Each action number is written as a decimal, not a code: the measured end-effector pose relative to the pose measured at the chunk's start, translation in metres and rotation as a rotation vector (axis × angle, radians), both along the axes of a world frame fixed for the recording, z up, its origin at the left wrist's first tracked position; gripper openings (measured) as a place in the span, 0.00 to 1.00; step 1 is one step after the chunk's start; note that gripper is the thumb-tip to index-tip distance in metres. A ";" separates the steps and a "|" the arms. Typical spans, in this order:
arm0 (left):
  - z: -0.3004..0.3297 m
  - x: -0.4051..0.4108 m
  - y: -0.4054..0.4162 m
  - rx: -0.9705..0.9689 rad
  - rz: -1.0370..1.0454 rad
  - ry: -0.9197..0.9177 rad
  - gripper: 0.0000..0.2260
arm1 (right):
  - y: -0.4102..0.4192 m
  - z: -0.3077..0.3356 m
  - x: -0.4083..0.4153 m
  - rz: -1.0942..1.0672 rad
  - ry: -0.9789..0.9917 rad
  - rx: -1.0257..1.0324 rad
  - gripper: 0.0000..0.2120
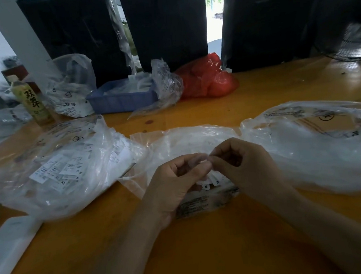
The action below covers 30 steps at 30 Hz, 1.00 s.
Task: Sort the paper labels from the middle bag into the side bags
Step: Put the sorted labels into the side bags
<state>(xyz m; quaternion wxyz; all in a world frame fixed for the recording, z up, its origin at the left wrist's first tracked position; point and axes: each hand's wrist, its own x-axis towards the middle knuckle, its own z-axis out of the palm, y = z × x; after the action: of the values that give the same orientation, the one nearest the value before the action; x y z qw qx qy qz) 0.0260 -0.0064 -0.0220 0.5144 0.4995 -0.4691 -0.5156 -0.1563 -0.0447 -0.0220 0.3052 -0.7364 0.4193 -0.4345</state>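
Three clear plastic bags lie on the orange table. The middle bag (184,141) holds white paper labels (211,183) marked M and XL near its front. My left hand (174,181) and my right hand (240,160) meet above it, fingers curled, pinching a small white label (203,161) between their fingertips. The left bag (53,167) holds several white labels marked S and XS. The right bag (320,144) lies open; its contents are blurred.
At the back stand a blue basket (121,98) with crumpled clear plastic, a red plastic bag (209,77), a green bottle (31,99) and another clear bag. Dark wrapped bundles rise behind. A white flat object (10,243) lies at the front left, a fan (352,43) at the far right.
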 end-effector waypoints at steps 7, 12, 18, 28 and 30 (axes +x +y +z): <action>0.002 0.000 -0.002 0.063 0.192 0.144 0.11 | -0.011 0.003 -0.005 -0.145 0.596 -0.128 0.11; 0.001 0.001 0.001 0.214 0.251 0.173 0.01 | 0.000 0.001 0.000 -0.137 0.822 -0.094 0.16; 0.000 -0.005 0.002 0.148 0.223 0.146 0.04 | 0.003 0.000 -0.003 -0.162 0.928 -0.108 0.17; -0.002 -0.004 0.000 0.034 0.148 0.323 0.13 | -0.002 0.002 -0.005 -0.171 0.660 -0.136 0.07; -0.002 -0.004 -0.001 0.026 0.156 0.371 0.17 | -0.002 0.003 -0.007 -0.203 0.452 -0.095 0.03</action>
<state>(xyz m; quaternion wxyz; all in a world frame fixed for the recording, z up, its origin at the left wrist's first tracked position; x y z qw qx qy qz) 0.0225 -0.0070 -0.0241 0.6238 0.4372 -0.3195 -0.5636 -0.1633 -0.0472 -0.0189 0.1236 -0.7825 0.5277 -0.3065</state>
